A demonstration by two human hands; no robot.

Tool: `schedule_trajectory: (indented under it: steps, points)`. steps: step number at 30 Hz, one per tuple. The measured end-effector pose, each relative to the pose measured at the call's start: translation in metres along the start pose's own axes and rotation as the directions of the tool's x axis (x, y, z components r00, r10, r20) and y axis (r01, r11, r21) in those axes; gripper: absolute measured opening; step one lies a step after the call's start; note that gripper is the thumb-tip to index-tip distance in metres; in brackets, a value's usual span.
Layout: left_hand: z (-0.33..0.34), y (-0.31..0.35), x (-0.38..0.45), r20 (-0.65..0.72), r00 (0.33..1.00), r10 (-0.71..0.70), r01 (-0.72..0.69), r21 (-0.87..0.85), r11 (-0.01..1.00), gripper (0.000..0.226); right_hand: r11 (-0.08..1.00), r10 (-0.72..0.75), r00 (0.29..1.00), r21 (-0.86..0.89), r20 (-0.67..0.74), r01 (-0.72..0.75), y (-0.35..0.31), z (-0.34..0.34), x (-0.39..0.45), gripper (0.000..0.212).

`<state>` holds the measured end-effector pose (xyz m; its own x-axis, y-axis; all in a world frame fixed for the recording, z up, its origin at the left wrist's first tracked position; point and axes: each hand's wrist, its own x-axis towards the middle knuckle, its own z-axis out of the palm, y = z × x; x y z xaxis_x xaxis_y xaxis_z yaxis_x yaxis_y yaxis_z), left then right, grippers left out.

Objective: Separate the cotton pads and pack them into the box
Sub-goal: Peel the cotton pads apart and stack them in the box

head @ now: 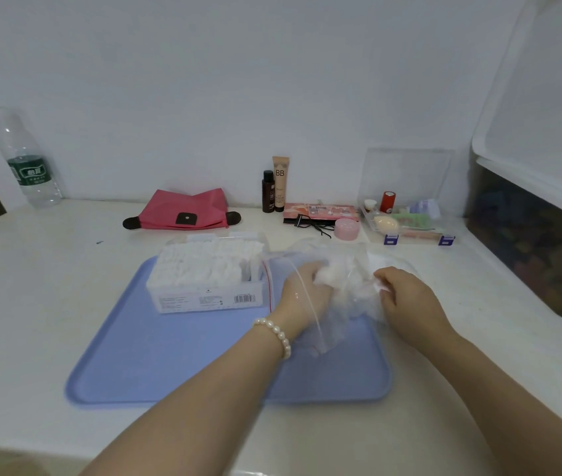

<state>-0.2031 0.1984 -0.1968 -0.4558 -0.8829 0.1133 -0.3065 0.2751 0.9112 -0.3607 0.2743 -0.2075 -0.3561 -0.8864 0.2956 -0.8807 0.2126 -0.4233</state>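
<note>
Hands: left [301,297] inside bag [348,304] gripping cotton pads [332,276], right [406,297] holding bag.

Left hand [301,295] is reaching inside the plastic bag [341,304], fingers curling; right hand [406,297] is pinching the bag's outside.

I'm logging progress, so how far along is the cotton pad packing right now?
Mostly done: the box on the tray already looks nearly full of pads. In hand: the left hand is inside the bag gripping a clump of pads, while the right hand holds the bag. Left: packing that clump and anything remaining inside.
</note>
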Motion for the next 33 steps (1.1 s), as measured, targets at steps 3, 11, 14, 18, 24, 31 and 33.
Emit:
schedule_trajectory:
  steps: [3, 11, 14, 18, 24, 31, 33]
  points:
    - [-0.007, 0.002, 0.003, -0.034, 0.996, -0.086, 0.084, -0.064, 0.994, 0.038, 0.999, 0.035, 0.999, -0.040, -0.003, -0.035, 0.011, -0.003, 0.008, 0.036]
    - [-0.034, 0.012, -0.009, 0.180, 0.948, -0.262, 0.317, -0.567, 0.760, 0.028, 0.981, 0.186, 0.983, -0.065, 0.008, -0.185, 0.016, -0.029, 0.033, 0.043]
    - [-0.059, 0.014, -0.025, 0.218, 0.939, -0.267, 0.344, -0.638, 0.688, 0.023, 0.977, 0.215, 0.965, 0.027, -0.154, -0.213, -0.009, -0.042, 0.035, 0.041]
    - [-0.096, 0.014, -0.041, 0.200, 0.944, -0.262, 0.325, -0.702, 0.634, 0.019, 0.971, 0.008, 0.978, 0.235, -0.207, 0.042, -0.062, -0.044, 0.033, 0.031]
    - [-0.136, 0.012, -0.046, 0.166, 0.969, -0.185, 0.247, -0.724, 0.644, 0.034, 0.822, -0.326, 0.945, 0.505, 0.039, 0.263, -0.129, -0.027, 0.027, 0.037]
    - [-0.144, 0.003, -0.040, 0.216, 0.971, -0.098, 0.226, -0.718, 0.659, 0.037, 0.880, -0.187, 0.891, -0.333, 0.413, 0.339, -0.129, -0.018, 0.026, 0.025]
    - [-0.142, 0.000, -0.033, 0.198, 0.977, -0.075, 0.195, -0.712, 0.675, 0.033, 0.967, -0.125, 0.915, -0.158, 0.383, 0.198, -0.127, -0.021, 0.031, 0.027]
